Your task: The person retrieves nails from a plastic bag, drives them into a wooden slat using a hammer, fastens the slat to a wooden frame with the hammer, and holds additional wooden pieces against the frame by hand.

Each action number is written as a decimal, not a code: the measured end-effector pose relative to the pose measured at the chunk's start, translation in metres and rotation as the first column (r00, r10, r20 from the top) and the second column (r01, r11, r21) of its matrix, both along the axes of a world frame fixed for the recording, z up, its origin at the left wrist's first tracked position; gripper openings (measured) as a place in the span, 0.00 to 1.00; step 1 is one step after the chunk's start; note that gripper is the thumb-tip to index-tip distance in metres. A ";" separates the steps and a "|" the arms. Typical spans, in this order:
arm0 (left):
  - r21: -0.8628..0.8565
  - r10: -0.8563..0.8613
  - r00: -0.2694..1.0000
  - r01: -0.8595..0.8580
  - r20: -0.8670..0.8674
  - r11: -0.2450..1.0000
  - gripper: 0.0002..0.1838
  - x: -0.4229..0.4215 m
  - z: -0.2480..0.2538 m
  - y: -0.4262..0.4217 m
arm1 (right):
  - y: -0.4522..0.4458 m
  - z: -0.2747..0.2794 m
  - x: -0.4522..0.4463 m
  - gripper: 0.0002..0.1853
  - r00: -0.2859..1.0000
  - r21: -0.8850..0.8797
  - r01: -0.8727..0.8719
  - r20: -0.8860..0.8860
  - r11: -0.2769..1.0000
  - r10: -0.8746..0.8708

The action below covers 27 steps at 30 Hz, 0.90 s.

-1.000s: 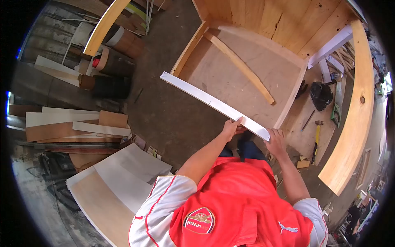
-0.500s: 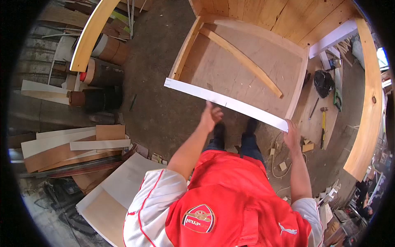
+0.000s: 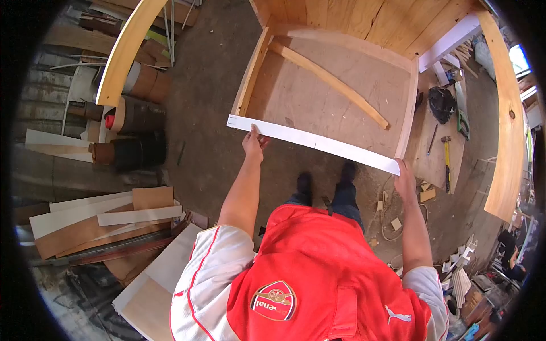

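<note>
A long white strip lies across the near side of a wooden frame, with pencil marks at its left end and near its middle. My left hand grips the strip near its left end, thumb on top. My right hand holds its right end at the frame's near right corner. Inside the frame, a loose wooden batten rests diagonally on the thin brown panel.
Curved wooden pieces rise at left and right. On a board at right are a hammer, a green-handled saw and a black bag. Offcuts are stacked at left. A cable lies on the floor.
My left hand has slid left along the strip and closed on it near the left end. The strip's right end has moved right, and my right hand has moved with it.
</note>
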State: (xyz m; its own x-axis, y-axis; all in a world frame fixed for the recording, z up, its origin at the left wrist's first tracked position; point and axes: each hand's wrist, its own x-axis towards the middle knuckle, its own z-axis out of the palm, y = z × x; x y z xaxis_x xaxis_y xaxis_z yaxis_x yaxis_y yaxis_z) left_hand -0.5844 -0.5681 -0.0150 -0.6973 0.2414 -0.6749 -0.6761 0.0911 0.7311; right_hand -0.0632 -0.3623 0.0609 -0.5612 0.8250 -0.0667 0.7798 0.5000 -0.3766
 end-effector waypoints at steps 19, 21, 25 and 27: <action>0.103 -0.096 0.995 0.093 0.027 0.990 0.21 -0.002 0.002 -0.004 | 0.006 -0.025 0.011 0.32 0.991 -0.025 0.104 -0.077 0.994 -0.106; 0.137 -0.120 0.991 0.112 0.051 0.984 0.21 -0.003 0.005 -0.007 | 0.005 -0.033 0.011 0.35 0.977 -0.099 0.175 -0.104 0.980 -0.185; 0.054 -0.106 0.991 0.102 0.086 0.993 0.23 -0.022 -0.010 -0.019 | -0.007 -0.015 0.001 0.38 0.879 -0.247 0.336 -0.265 0.909 -0.397; 0.000 0.037 0.998 -0.037 0.055 0.999 0.23 -0.033 -0.008 -0.023 | -0.013 -0.041 0.009 0.41 0.732 -0.372 0.358 -0.457 0.856 -0.505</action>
